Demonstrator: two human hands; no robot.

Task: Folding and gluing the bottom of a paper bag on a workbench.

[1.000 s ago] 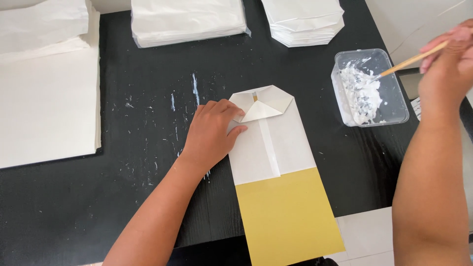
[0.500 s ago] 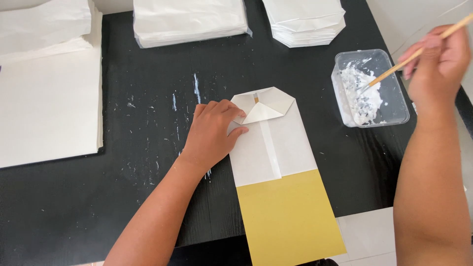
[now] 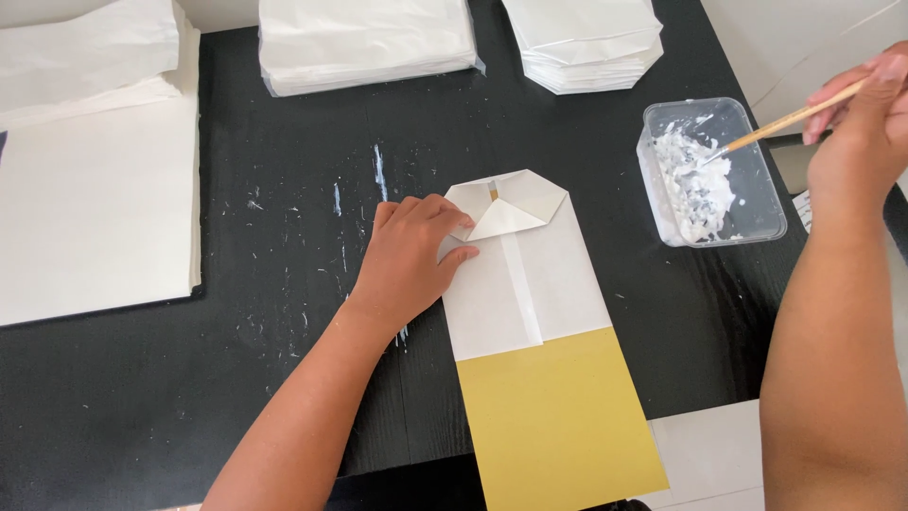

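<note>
A flat paper bag (image 3: 530, 284), white above and yellow below, lies on the black table (image 3: 284, 284) with its top end folded into flaps. My left hand (image 3: 407, 260) presses on the bag's upper left edge, fingers bent over the fold. My right hand (image 3: 865, 123) grips a thin wooden brush (image 3: 785, 121) at the far right. The brush tip dips into white paste inside a clear plastic tub (image 3: 714, 175).
Stacks of white paper bags lie along the back: one at the left (image 3: 90, 57), one in the middle (image 3: 364, 43), one at the right (image 3: 586, 43). A big white sheet stack (image 3: 95, 218) covers the left side. Dried paste streaks mark the table.
My right hand has lowered and swung the brush so its tip dips into the paste in the tub. My left hand stays pressed on the bag.
</note>
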